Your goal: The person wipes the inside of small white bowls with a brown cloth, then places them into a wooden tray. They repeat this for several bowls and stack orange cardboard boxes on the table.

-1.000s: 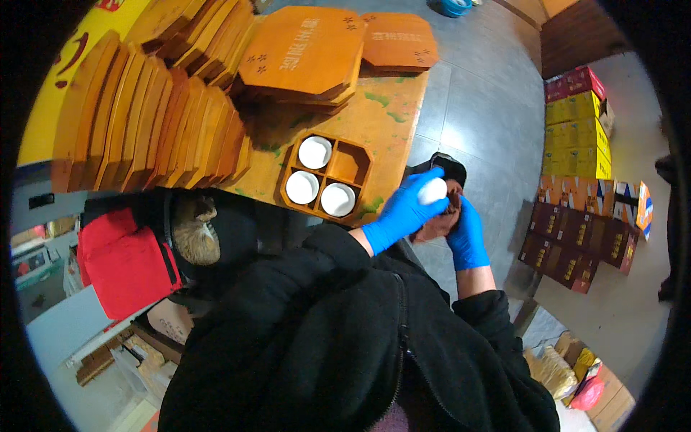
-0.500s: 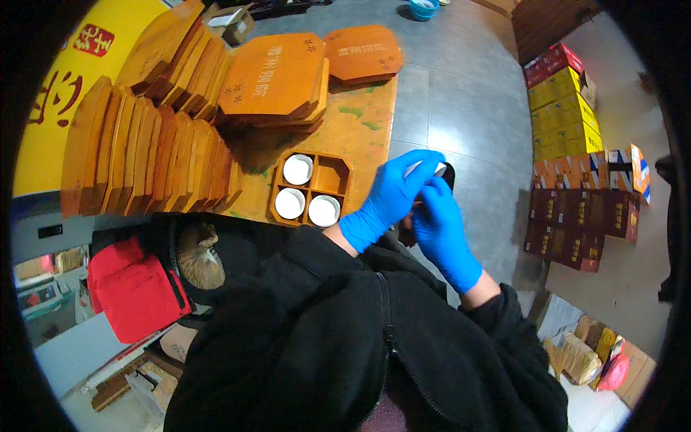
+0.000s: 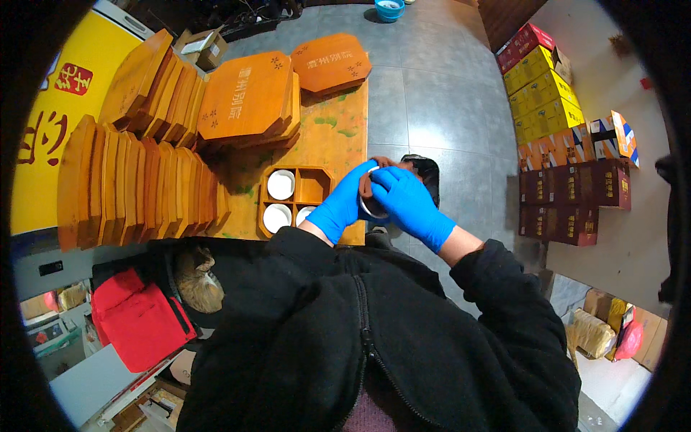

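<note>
Left hand point(image 3: 348, 202) grips a white cup point(image 3: 373, 215), right hand point(image 3: 410, 201) a brown cloth point(image 3: 366, 189), at frame centre; divided tray point(image 3: 312, 189) lies left, nearer left hand.

Well right of the fingers point(image 3: 386, 181) stood stacked yellow cardboard cartons point(image 3: 543, 102) and dark maroon cardboard boxes point(image 3: 558, 225). A round blue plastic basin point(image 3: 389, 10) sat far ahead of the fingers on grey floor tiles point(image 3: 440, 108); well to their left, a brownish tabby cat point(image 3: 200, 282) lay near folded red fabric point(image 3: 140, 324).
</note>
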Available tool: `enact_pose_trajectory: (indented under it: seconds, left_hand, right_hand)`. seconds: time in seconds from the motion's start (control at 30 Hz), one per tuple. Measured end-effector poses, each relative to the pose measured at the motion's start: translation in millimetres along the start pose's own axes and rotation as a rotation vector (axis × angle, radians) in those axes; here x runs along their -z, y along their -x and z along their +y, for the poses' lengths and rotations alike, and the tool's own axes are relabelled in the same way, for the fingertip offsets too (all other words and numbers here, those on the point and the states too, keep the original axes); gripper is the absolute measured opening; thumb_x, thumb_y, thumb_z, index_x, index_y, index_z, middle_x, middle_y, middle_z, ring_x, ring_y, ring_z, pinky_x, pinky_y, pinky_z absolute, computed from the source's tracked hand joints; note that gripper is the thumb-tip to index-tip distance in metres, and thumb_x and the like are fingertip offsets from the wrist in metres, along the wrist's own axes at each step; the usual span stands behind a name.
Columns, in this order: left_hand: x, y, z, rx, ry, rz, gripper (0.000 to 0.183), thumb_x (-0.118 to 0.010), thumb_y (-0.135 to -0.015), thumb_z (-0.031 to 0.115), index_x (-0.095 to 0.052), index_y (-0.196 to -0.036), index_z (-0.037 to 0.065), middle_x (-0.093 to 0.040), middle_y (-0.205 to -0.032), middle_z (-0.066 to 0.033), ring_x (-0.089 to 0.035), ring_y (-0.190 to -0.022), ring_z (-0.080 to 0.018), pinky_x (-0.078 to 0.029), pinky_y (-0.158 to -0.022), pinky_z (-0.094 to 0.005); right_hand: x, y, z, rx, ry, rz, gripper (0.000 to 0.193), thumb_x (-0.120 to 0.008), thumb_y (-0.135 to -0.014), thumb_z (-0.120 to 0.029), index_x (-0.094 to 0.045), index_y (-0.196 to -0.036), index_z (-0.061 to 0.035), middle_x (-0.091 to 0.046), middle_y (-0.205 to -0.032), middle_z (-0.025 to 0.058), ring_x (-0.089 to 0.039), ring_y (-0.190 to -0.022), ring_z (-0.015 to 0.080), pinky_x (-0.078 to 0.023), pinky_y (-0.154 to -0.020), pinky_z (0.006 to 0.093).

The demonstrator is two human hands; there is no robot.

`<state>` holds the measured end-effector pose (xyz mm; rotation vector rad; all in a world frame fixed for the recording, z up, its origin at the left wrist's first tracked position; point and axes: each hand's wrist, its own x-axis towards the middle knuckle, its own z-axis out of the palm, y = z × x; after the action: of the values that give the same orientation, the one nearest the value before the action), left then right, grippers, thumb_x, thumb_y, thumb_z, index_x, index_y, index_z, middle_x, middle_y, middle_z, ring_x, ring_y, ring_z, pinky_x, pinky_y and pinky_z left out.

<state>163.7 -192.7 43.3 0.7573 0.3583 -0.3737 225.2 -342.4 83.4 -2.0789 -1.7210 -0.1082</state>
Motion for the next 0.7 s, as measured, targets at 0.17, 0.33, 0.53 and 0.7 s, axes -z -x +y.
enact_pose_trajectory:
  seconds: [0.17, 0.33, 0.53, 0.7]
  left_hand:
    - [-17, 3, 1, -0.234, -0.655, 0.414, 0.038, -0.055, -0.082, 0.035, -0.060, -0.096, 0.000, -0.063, -0.089, -0.0142, -0.060, -0.084, -0.0198, -0.046, -0.076, -0.0300]
    - [-14, 13, -12, -0.438, -0.706, 0.499, 0.030, -0.056, -0.083, 0.027, -0.063, -0.100, 0.002, -0.064, -0.091, -0.0149, -0.060, -0.087, -0.0173, -0.047, -0.076, -0.0288]
    - [-15, 12, -6, -0.609, -0.321, 0.431, 0.040, -0.049, -0.090, 0.030, -0.047, -0.121, 0.003, -0.055, -0.114, -0.0132, -0.057, -0.098, -0.0223, -0.046, -0.089, -0.0341]
    - [-19, 17, -6, -0.571, -0.332, 0.591, 0.036, -0.056, -0.085, 0.038, -0.062, -0.099, 0.005, -0.062, -0.095, -0.0080, -0.056, -0.089, -0.0151, -0.044, -0.079, -0.0255]
  right_hand:
    - [-20, -6, -25, -0.394, -0.004, -0.104, 0.018, -0.060, -0.071, -0.012, -0.058, -0.088, -0.0054, -0.056, -0.087, 0.0149, -0.056, -0.082, 0.0297, -0.046, -0.071, 0.0404]
    - [-6, -11, -30, -0.738, -0.749, -0.188, 0.022, -0.058, -0.074, -0.013, -0.059, -0.090, 0.0009, -0.061, -0.086, 0.0223, -0.061, -0.079, 0.0313, -0.047, -0.066, 0.0399]
    - [1, -41, -30, -1.048, -1.534, 0.408, 0.021, -0.051, -0.084, -0.014, -0.054, -0.101, -0.0002, -0.059, -0.093, 0.0071, -0.059, -0.083, 0.0172, -0.050, -0.076, 0.0316]
    - [-11, -39, -45, -0.468, -0.437, 0.245, 0.020, -0.058, -0.073, -0.006, -0.056, -0.092, -0.0028, -0.055, -0.093, 0.0211, -0.058, -0.075, 0.0350, -0.047, -0.063, 0.0384]
